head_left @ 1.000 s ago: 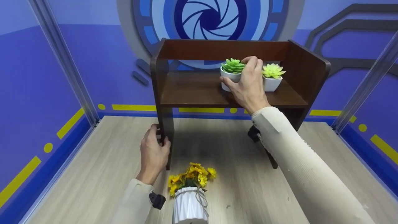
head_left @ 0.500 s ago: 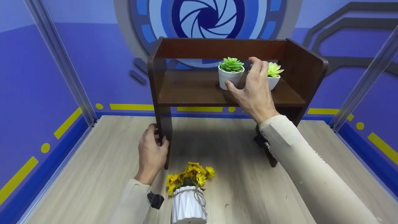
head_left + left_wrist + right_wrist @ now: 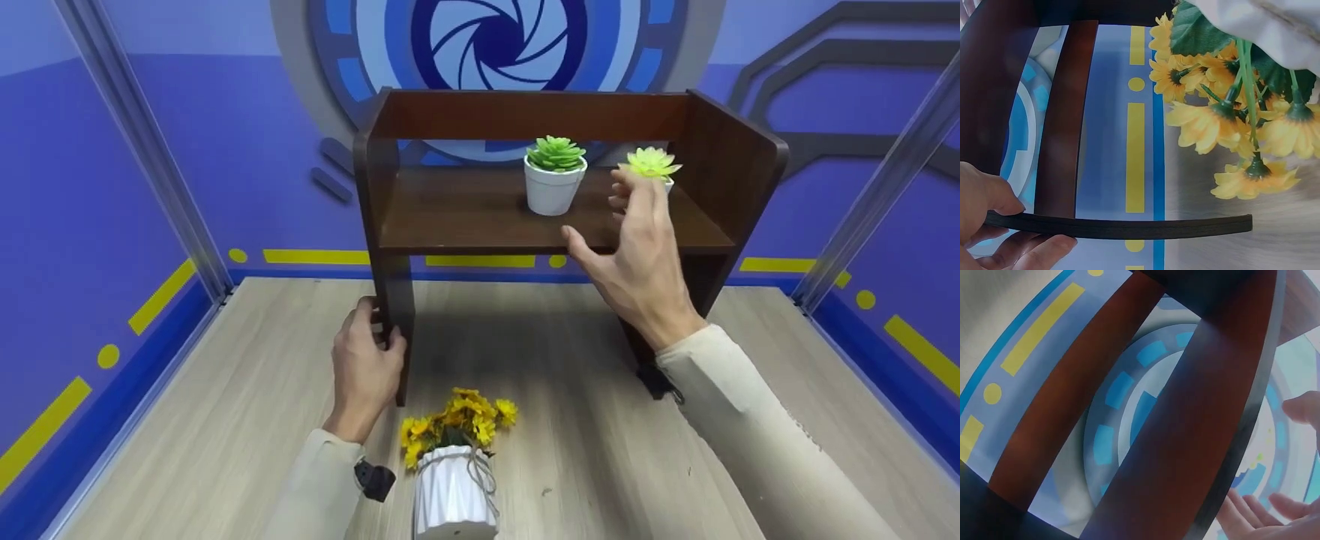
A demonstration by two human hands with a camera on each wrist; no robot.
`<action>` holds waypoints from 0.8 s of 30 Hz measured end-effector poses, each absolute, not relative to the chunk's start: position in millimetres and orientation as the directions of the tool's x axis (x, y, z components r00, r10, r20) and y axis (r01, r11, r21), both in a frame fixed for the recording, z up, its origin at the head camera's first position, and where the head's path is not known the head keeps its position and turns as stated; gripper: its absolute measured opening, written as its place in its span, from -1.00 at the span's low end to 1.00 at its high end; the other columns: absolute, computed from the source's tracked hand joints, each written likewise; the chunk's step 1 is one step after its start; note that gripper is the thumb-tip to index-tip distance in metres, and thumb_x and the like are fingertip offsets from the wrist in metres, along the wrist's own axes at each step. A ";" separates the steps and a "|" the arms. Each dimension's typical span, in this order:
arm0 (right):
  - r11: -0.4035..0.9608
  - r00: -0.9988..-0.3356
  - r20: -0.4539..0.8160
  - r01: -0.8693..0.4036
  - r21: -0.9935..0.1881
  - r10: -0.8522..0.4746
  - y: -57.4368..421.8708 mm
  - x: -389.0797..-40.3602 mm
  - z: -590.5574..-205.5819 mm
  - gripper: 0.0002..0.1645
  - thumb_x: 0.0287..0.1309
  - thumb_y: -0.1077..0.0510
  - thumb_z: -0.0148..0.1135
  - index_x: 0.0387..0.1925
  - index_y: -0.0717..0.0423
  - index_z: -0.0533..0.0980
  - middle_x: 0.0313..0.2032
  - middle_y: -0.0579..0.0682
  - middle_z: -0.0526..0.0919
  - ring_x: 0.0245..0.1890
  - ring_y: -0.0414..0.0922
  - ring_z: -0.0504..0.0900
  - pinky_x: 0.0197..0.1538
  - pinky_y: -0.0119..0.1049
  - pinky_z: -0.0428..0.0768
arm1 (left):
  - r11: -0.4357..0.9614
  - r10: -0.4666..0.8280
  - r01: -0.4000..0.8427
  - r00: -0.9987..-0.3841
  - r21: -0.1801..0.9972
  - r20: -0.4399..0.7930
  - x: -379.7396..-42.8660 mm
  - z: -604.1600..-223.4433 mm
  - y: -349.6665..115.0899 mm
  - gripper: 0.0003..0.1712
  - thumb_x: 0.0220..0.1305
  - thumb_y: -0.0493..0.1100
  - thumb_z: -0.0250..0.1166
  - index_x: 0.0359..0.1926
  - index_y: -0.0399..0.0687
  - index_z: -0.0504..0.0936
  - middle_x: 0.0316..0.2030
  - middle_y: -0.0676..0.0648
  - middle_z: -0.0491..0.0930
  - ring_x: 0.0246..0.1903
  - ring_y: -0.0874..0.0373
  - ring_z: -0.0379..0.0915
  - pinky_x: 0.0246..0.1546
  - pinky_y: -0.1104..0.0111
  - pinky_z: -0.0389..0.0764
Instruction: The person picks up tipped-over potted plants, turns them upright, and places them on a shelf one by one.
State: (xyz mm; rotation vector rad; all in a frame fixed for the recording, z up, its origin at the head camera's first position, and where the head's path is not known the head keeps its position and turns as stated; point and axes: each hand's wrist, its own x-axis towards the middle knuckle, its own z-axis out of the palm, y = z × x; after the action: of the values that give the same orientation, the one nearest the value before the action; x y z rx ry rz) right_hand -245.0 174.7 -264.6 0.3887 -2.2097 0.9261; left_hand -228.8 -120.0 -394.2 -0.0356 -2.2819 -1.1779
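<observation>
A dark brown wooden desk shelf (image 3: 457, 217) stands on the table. My left hand (image 3: 367, 371) grips its left side panel low down; in the left wrist view, thumb and fingers (image 3: 1050, 250) lie on opposite sides of the panel's edge (image 3: 1145, 228). On the board sits a green succulent (image 3: 555, 156) in a round white pot (image 3: 553, 191). To its right, a yellow-green succulent (image 3: 652, 160) has its white pot mostly hidden behind my right hand (image 3: 649, 262). That hand is before the board, thumb and fingers spread apart, holding nothing.
A ribbed white vase (image 3: 454, 491) tied with twine, holding yellow flowers (image 3: 465, 416), lies on the wooden table (image 3: 255, 420) before the shelf. Patterned blue-purple walls (image 3: 217, 150) enclose the table at the back and both sides.
My right hand has let go of the round pot with the green succulent and drawn back to the right and down. The left hand keeps its hold on the side panel.
</observation>
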 end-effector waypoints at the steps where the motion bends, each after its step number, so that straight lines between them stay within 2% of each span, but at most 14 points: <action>1: 0.693 -0.704 0.710 -0.514 -0.505 -0.004 176.5 -243.0 -266.3 -0.12 0.11 0.08 0.50 0.35 0.31 0.27 0.17 0.27 0.41 0.19 0.08 0.49 0.33 -0.03 0.55 | 0.610 -0.227 0.271 -0.840 0.744 0.492 -229.0 -394.3 -120.2 -0.57 0.29 -0.33 0.31 0.17 -0.25 0.52 -0.03 -0.30 0.63 -0.11 -0.18 0.71 -0.16 0.01 0.75; 8: 0.674 -0.656 0.754 -0.539 -0.505 0.039 190.2 -228.4 -281.6 -0.15 0.10 0.10 0.51 0.32 0.35 0.33 0.10 0.23 0.45 0.14 -0.01 0.51 0.27 -0.10 0.59 | 0.604 -0.222 0.271 -0.846 0.749 0.485 -230.8 -395.0 -122.2 -0.57 0.29 -0.32 0.29 0.18 -0.25 0.52 -0.03 -0.30 0.64 -0.12 -0.17 0.71 -0.18 0.02 0.76; 15: 0.642 -0.594 0.795 -0.563 -0.521 0.125 197.6 -213.8 -296.2 -0.24 0.09 0.17 0.49 0.26 0.36 0.38 0.07 0.20 0.51 0.11 -0.06 0.54 0.21 -0.48 0.54 | 0.602 -0.227 0.262 -0.849 0.754 0.476 -229.1 -390.1 -127.3 -0.56 0.30 -0.33 0.28 0.19 -0.27 0.51 -0.02 -0.32 0.63 -0.12 -0.19 0.71 -0.16 0.00 0.76; 24: 0.608 -0.540 0.813 -0.578 -0.545 0.215 213.7 -206.1 -322.7 -0.32 0.02 0.26 0.52 0.17 0.38 0.47 0.04 0.24 0.54 0.04 -0.08 0.54 0.13 -0.53 0.55 | 0.600 -0.228 0.255 -0.854 0.758 0.467 -226.6 -393.0 -123.6 -0.56 0.30 -0.31 0.29 0.19 -0.24 0.52 -0.04 -0.29 0.64 -0.11 -0.16 0.71 -0.16 0.03 0.75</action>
State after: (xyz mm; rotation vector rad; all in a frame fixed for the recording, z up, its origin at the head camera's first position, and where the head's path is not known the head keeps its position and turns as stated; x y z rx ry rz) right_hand -206.1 213.7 -322.7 0.2901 -1.8840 1.0479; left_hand -226.6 -123.6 -393.0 -0.0215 -2.2982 -1.2051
